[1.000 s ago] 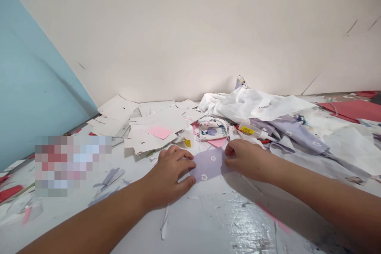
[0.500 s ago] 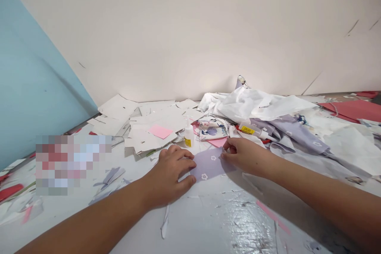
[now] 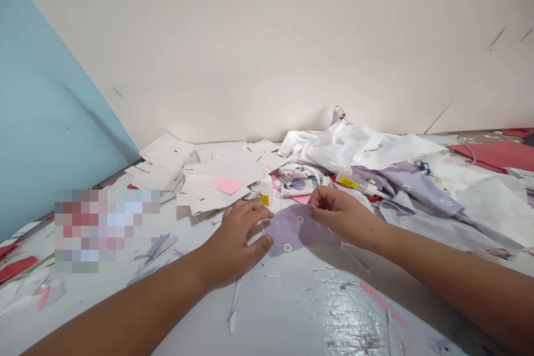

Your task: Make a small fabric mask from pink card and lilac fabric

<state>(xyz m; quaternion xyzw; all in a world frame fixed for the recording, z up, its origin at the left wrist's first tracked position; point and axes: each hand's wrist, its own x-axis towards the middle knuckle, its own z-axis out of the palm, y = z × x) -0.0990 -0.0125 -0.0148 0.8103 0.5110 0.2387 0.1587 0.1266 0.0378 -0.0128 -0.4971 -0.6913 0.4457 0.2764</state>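
Between my hands a piece of lilac fabric (image 3: 292,228) with white flowers lies on the pale work surface. My left hand (image 3: 240,239) rests at its left edge, thumb and fingers spread apart. At the far right part of the fabric my right hand (image 3: 340,212) pinches the top edge between thumb and fingertips, and that edge looks slightly lifted. Just behind my left hand stands a white glue bottle (image 3: 266,188) with a yellow label. A second bottle (image 3: 354,183) lies on its side behind my right hand.
White card pieces (image 3: 217,175) with a pink slip (image 3: 226,184) on top are stacked at the back left. Crumpled white cloth (image 3: 359,147) and lilac cloth (image 3: 429,189) heap at the right. Red sheets (image 3: 496,154) lie farther right. A pale board (image 3: 292,44) closes off the back.
My right hand's grip has raised the fabric's top edge a little, and its fingers have shifted. My left hand has drawn slightly off the fabric, its thumb and fingers wider apart.
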